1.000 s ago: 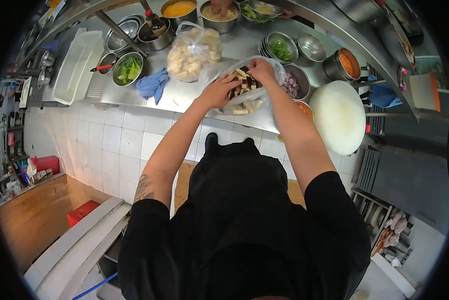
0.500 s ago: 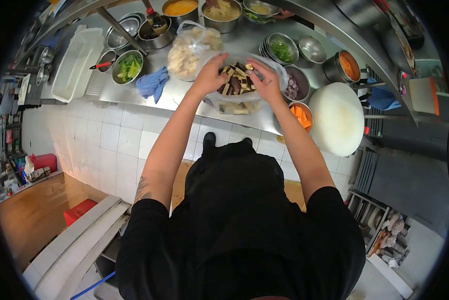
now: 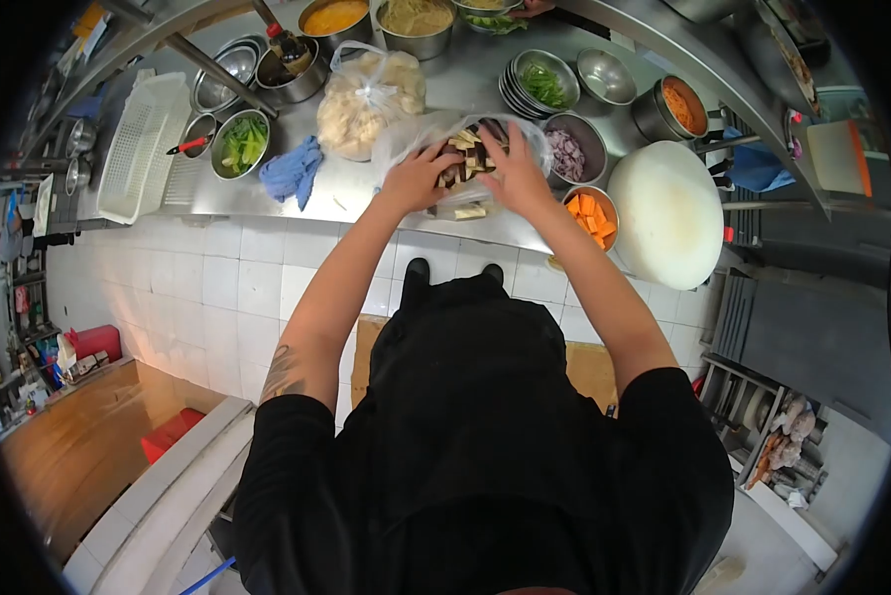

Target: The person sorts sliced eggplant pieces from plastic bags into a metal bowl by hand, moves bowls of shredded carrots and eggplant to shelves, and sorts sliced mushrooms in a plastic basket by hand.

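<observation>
A clear plastic bag (image 3: 394, 147) lies open on the steel counter, filled with cut eggplant pieces (image 3: 470, 151) with dark skin and pale flesh. My left hand (image 3: 417, 178) rests on the left side of the pile, fingers apart and slightly bent over the pieces. From the right, my right hand (image 3: 517, 177) reaches over the pile, thumb and fingers spread on the pieces. Whether any piece is gripped under the fingertips is hidden. Behind my left hand stands a tied plastic bag (image 3: 368, 104) of pale food chunks.
Right of the bag are bowls of chopped red onion (image 3: 566, 157) and orange chunks (image 3: 592, 218), and a round white cutting board (image 3: 667, 216). Leftward lie a blue cloth (image 3: 292, 172), a bowl of greens (image 3: 244, 145) and a white basket (image 3: 146, 149). A metal shelf rail (image 3: 217, 71) crosses overhead.
Both hands have moved from the bag's upper rim down onto the eggplant pieces, with fingers spread over them. The view has shifted slightly.
</observation>
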A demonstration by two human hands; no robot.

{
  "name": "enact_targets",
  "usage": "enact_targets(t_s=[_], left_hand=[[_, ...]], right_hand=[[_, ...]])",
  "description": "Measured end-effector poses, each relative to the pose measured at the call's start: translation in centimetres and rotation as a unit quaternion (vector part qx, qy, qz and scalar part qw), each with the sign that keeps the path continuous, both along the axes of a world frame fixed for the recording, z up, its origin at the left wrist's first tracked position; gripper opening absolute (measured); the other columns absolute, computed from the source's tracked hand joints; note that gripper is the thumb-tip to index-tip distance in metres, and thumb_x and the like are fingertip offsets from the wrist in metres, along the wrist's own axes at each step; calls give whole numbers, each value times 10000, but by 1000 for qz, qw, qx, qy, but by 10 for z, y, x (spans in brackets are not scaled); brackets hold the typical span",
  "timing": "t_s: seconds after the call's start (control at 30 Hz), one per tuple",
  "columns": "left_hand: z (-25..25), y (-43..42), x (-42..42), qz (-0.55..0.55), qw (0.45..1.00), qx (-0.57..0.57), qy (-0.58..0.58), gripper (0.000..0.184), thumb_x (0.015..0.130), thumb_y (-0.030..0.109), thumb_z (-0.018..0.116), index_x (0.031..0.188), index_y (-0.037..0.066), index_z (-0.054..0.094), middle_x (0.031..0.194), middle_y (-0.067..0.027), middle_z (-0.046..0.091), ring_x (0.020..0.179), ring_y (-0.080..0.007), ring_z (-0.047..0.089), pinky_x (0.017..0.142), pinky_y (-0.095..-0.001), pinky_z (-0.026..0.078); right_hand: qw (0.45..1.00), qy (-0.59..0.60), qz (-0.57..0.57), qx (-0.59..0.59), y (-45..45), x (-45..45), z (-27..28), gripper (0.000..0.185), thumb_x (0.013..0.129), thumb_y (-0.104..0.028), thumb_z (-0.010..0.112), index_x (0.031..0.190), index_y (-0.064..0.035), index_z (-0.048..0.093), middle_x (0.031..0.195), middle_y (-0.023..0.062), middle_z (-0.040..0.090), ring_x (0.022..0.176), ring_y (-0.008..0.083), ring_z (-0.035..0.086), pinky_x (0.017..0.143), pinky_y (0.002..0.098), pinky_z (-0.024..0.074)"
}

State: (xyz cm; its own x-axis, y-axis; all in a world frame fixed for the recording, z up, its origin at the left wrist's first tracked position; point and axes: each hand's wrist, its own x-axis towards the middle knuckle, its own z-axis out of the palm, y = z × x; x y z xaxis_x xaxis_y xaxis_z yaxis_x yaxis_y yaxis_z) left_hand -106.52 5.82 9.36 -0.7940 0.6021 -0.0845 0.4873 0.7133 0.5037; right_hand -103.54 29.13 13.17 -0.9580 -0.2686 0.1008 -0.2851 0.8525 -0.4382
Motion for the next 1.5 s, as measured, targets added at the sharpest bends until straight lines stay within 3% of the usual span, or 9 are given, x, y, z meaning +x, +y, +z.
enact_targets(t_s=[0.13, 0.27, 0.37, 0.53, 0.77, 0.93, 1.13, 1.33, 1.5], left_hand=[[1, -21, -5, 103, 994, -32, -32, 664, 812, 301, 775, 1401, 196, 488, 1342, -174, 608, 1216, -401, 587, 1011, -493, 490], [-16, -17, -20, 149, 984, -76, -58, 585, 810, 257, 767, 1325, 97, 540, 1132, -230, 675, 1047, -414, 653, 895, -480, 517], [-18, -1, -15, 89, 996, 11, 26, 649, 801, 184, 760, 1401, 209, 514, 1057, -188, 687, 1033, -385, 661, 887, -490, 527], [-2, 24, -10, -76, 993, -6, -93, 907, 729, 167, 867, 1494, 399, 438, 1072, -191, 686, 1013, -398, 662, 861, -474, 520], [-30, -1, -50, 37, 999, -13, -9, 700, 791, 278, 812, 1427, 270, 519, 995, -186, 711, 948, -377, 686, 807, -494, 531], [-11, 3, -12, 69, 989, 86, 102, 610, 824, 103, 688, 1410, 185, 539, 939, -182, 694, 930, -400, 670, 801, -485, 536], [-19, -11, 37, 26, 999, 28, 20, 647, 825, 40, 661, 1426, 250, 544, 1302, -174, 557, 1092, -386, 635, 880, -471, 547], [-4, 28, 44, -8, 978, 62, 198, 579, 813, 58, 687, 1354, 256, 631, 1567, -130, 398, 1317, -379, 498, 1005, -464, 511], [-12, 45, 21, -29, 994, 49, 93, 671, 792, 99, 738, 1401, 334, 586, 1671, -67, 240, 1361, -399, 466, 1062, -491, 474]], right_hand=[[993, -27, 105, 45, 21, 46, 7, 485, 821, -225, 800, 1267, -103, 654, 1551, 283, 305, 1380, 454, 402, 1074, 490, 451], [986, -46, 128, 92, 39, 66, -11, 176, 761, -81, 719, 935, -73, 738, 1394, 151, 570, 1337, 351, 477, 1135, 491, 379], [983, 12, 165, 80, 46, 65, -9, 146, 722, -11, 662, 835, -72, 732, 1221, 65, 684, 1306, 317, 516, 1187, 538, 306], [977, -33, 193, 80, 45, 68, 2, 139, 731, 1, 645, 829, -76, 707, 1121, 27, 709, 1276, 299, 547, 1235, 575, 232], [983, -29, 131, 126, 26, 89, 9, 90, 824, -63, 666, 911, -74, 686, 1042, 46, 693, 1246, 286, 564, 1236, 581, 219], [999, 31, 38, 23, -4, 75, 1, 187, 894, -182, 693, 1022, -46, 678, 1188, 102, 660, 1284, 293, 535, 1209, 570, 259], [994, 24, 82, 65, -3, 69, -21, 231, 907, -194, 672, 1085, -50, 702, 1445, 154, 531, 1355, 319, 484, 1188, 552, 305], [984, 49, 167, 28, 8, 96, -37, 194, 894, -121, 628, 1059, -53, 702, 1310, 149, 630, 1277, 322, 558, 1173, 540, 342], [998, -47, -11, -35, 17, 84, -34, 212, 882, -67, 597, 1071, -53, 691, 1091, 130, 687, 944, 364, 691, 849, 475, 562]])
